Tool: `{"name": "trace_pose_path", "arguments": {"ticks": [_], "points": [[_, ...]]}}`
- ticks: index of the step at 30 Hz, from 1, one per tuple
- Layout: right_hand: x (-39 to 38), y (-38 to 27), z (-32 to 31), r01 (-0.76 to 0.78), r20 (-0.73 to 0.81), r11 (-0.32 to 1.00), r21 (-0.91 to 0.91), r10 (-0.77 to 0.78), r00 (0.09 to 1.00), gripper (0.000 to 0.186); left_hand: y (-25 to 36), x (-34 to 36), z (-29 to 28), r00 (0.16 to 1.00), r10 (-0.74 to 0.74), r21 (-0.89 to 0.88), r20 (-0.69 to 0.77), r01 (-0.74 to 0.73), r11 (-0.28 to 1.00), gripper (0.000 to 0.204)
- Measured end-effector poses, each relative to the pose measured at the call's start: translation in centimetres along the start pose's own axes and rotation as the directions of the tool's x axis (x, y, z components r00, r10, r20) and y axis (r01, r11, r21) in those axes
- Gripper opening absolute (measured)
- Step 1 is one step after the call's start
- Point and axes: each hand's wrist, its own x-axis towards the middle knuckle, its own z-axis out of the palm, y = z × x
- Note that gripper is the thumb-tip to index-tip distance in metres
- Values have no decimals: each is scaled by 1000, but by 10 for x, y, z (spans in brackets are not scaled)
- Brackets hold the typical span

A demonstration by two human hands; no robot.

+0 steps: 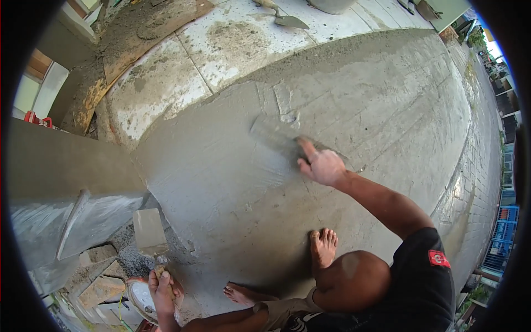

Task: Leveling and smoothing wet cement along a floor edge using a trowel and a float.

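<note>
My right hand [326, 167] is closed on a long flat finishing trowel [271, 134], whose blade is smeared by motion and lies against the wet grey cement surface [210, 166]. Just beyond the blade, a raised ridge of wet cement [285, 104] marks the surface. At the lower left my left hand [161, 289] grips the wooden handle of a small square-bladed trowel [150, 231]. That blade points away from me, coated in cement, and is held beside the cement's left edge. Beneath the left hand, partly covered by it, stands a round bucket [142, 301].
My bare feet [323, 248] rest on the cement. Dirty white tiles [160, 94] border its far side, with a pointed trowel [290, 21] on them. A mortar-covered board [124, 61] lies far left. Broken bricks [102, 290] and a low plastered wall [72, 166] stand left.
</note>
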Motion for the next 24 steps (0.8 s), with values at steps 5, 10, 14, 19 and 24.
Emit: {"name": "trace_pose_path", "arguments": {"ticks": [5,10,14,19,24], "points": [[50,84,-38,-217,-222,973,77,229,948,59,53,-24,-11,992,-102,106,72,94,990,27],[74,102,-32,-68,-307,738,672,361,880,46,75,-62,41,988,-156,149,-19,157,976,41],[90,49,-27,-157,-27,453,878,375,927,45,83,-74,70,986,-137,-19,91,139,990,44],[86,-57,-6,176,-156,813,555,-105,982,43,80,-67,84,976,-137,-32,168,144,989,40],[83,-90,-24,176,121,975,133,-192,974,41,77,-70,87,984,-73,-27,162,78,997,31]]}}
